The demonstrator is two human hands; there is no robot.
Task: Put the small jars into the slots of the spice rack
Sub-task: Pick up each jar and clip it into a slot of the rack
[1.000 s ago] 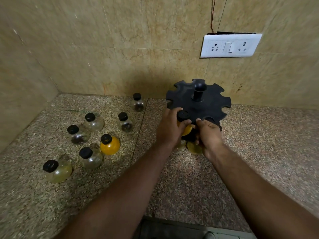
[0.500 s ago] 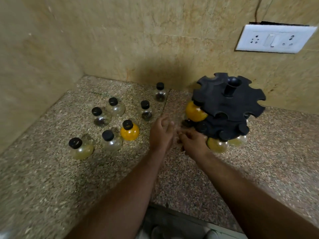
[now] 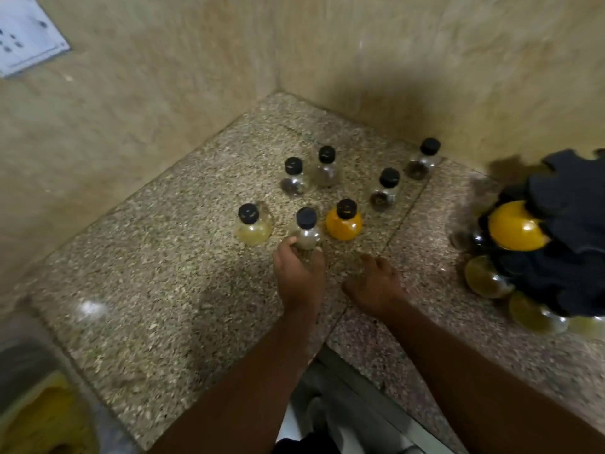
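Several small round jars with black caps stand loose on the speckled counter (image 3: 170, 290). My left hand (image 3: 299, 278) curls round the base of a clear jar (image 3: 307, 229) in the front row. A pale yellow jar (image 3: 252, 224) stands to its left and an orange jar (image 3: 344, 220) to its right. My right hand (image 3: 375, 286) rests on the counter with its fingers loose, holding nothing. The black round spice rack (image 3: 569, 224) stands at the right edge, with an orange jar (image 3: 514, 226) and several yellowish jars (image 3: 487, 276) hanging in its slots.
Tiled walls meet in a corner behind the jars. A white socket plate (image 3: 26, 37) sits on the left wall. A yellow object (image 3: 42, 417) lies at the bottom left, beyond the counter's edge. The counter's front edge runs under my forearms.
Both hands have left the rack and moved left to the loose jars. My left hand has taken hold of the clear jar. The view has swung left.
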